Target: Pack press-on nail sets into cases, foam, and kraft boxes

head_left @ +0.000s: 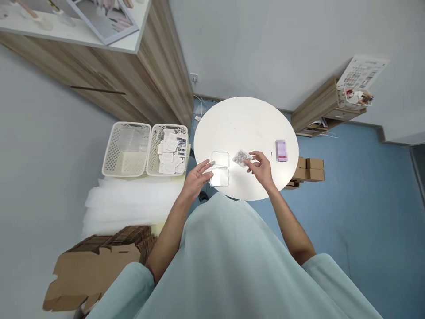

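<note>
Presently, the clear case (220, 171) lies open, the packet (241, 157) outside. Right hand (260, 168) pinches the packet; left hand (195, 179), fingers spread, touches the case.

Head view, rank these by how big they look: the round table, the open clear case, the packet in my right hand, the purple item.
1. Round table
2. Open clear case
3. Packet and purple item: too alike to rank.

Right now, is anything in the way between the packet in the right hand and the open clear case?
Nothing visible: only white tabletop separates the packet, held in the right hand, from the open clear case. The left hand is at the case's left edge, outside that gap.
</note>
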A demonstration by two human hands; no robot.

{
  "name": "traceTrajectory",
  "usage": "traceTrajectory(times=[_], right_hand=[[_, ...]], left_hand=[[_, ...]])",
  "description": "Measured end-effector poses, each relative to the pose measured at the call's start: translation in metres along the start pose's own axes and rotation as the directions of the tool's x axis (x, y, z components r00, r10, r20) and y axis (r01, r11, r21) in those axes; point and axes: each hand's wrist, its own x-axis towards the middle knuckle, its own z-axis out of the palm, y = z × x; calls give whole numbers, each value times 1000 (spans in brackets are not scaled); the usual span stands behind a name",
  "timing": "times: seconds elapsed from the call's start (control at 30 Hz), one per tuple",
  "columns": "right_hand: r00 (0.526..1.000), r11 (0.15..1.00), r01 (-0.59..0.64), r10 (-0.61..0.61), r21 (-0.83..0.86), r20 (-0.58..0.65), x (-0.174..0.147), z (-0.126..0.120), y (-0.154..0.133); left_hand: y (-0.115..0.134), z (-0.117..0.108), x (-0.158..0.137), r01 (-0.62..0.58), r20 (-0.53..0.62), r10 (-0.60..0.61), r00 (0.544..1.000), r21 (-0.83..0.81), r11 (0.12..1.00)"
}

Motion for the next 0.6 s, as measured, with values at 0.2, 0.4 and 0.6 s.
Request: traceTrajectory(times=[0.2,0.4,0.6], right_hand=[[978,995,101,-104,24,179,-22,-5,-57],[949,975,206,-179,-80,260,-30,-6,-57],[924,896,351,-284,-273,256,-36,-7,-57]], left_hand=[[14,29,6,-10,72,11,997,-15,1000],[19,41,3,-71,127,70,989,6,997],[18,48,0,-67,131,71,989,-30,997]])
